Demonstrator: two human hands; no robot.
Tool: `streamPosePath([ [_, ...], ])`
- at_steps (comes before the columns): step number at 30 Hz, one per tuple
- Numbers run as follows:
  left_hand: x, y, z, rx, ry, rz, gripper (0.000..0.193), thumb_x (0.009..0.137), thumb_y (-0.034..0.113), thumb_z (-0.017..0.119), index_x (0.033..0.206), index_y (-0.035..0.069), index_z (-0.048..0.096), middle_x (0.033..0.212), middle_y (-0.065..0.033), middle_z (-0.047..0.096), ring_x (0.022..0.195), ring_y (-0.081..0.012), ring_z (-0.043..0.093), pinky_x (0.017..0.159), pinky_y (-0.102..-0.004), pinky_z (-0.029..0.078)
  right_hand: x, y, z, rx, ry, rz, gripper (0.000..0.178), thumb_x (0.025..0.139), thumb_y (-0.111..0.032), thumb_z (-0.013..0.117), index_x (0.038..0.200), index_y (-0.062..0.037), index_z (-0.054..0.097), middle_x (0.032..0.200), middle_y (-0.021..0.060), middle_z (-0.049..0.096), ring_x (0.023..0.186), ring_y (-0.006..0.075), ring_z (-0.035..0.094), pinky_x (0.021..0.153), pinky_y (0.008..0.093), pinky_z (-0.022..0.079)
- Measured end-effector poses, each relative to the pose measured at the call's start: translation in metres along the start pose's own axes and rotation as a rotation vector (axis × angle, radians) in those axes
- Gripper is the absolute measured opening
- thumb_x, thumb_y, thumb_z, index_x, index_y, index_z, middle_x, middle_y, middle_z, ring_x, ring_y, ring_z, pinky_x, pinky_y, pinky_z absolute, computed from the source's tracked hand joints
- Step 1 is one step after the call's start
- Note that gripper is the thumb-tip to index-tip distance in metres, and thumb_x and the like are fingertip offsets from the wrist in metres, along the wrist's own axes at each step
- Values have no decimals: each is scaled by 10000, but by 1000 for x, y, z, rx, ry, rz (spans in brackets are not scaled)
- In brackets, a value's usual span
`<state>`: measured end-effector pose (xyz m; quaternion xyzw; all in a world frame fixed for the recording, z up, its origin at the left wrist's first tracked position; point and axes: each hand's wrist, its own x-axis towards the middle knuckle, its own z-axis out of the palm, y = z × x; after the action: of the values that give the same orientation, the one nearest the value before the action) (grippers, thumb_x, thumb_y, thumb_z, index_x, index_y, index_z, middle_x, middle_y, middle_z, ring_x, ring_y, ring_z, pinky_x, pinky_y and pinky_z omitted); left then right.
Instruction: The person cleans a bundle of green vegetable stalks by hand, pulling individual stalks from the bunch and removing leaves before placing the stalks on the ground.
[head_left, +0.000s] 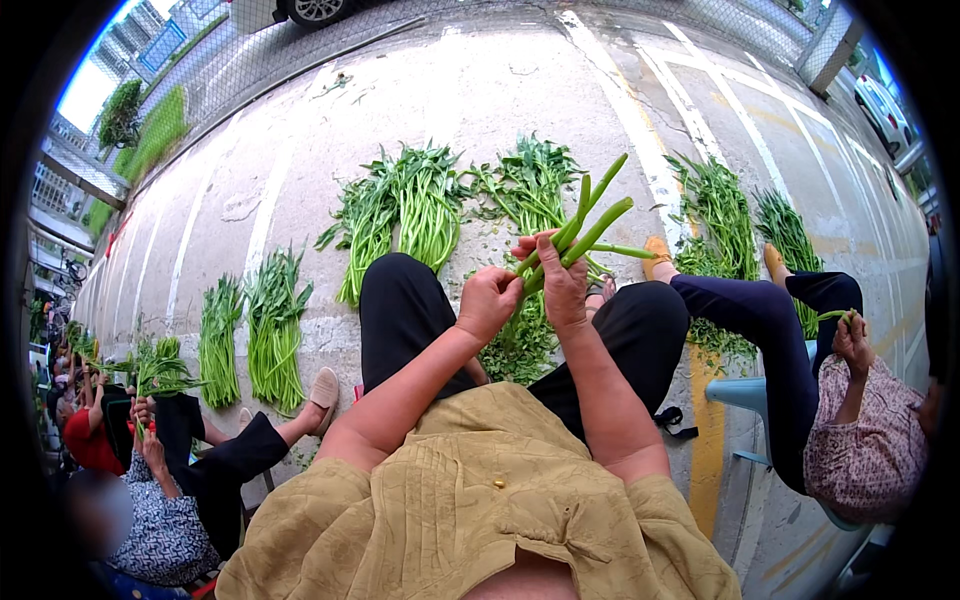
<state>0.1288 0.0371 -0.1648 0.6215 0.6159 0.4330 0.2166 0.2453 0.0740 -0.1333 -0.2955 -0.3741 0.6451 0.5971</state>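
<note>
My right hand (563,282) is wrapped round a small bunch of thick green water spinach stalks (603,213). Their bare cut ends point up and away to the right, and one stalk sticks out sideways. Right beside it, my left hand (490,300) is closed in a pinch against the lower part of the bunch; what its fingertips grip is hidden. Beneath both hands, between my knees, lies a heap of loose green leaves (520,350). Just beyond them a pile of leafy water spinach (530,185) rests on the ground.
Larger water spinach bundles (425,205) lie ahead, with others at left (275,330) and right (722,220). A seated person (865,430) at right holds a stalk on a blue stool (740,393). Another person (165,520) at left holds a leafy bunch (160,370).
</note>
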Motion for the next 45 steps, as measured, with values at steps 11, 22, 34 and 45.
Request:
streamPosePath([
  [11,-1,-4,1,-54,37,16,119,750,78,584,670,-9,575,583,-76,518,503,-158,488,486,-291,387,-1,2,1,28,-14,30,168,901,-208,516,922,-43,534,847,89,621,761,182,623,715,302,505],
  [22,4,-11,6,-70,49,69,150,723,77,544,605,-15,563,549,-101,514,502,-170,505,485,-311,388,-2,9,-1,-102,32,-29,176,903,-201,512,879,-27,532,780,83,617,699,160,614,642,282,501],
  [34,-39,-90,6,43,-163,-330,252,689,210,522,596,-17,577,528,-174,536,487,-268,540,502,-354,435,18,-42,-22,88,225,-123,182,895,-206,526,874,-26,514,752,91,599,633,195,613,625,321,516],
  [45,-22,-75,-1,-48,-48,-373,190,695,181,580,611,11,592,521,-86,561,467,-140,519,495,-284,436,25,-44,-41,301,163,41,214,896,-225,507,905,-11,512,766,144,581,676,252,595,695,462,531],
])
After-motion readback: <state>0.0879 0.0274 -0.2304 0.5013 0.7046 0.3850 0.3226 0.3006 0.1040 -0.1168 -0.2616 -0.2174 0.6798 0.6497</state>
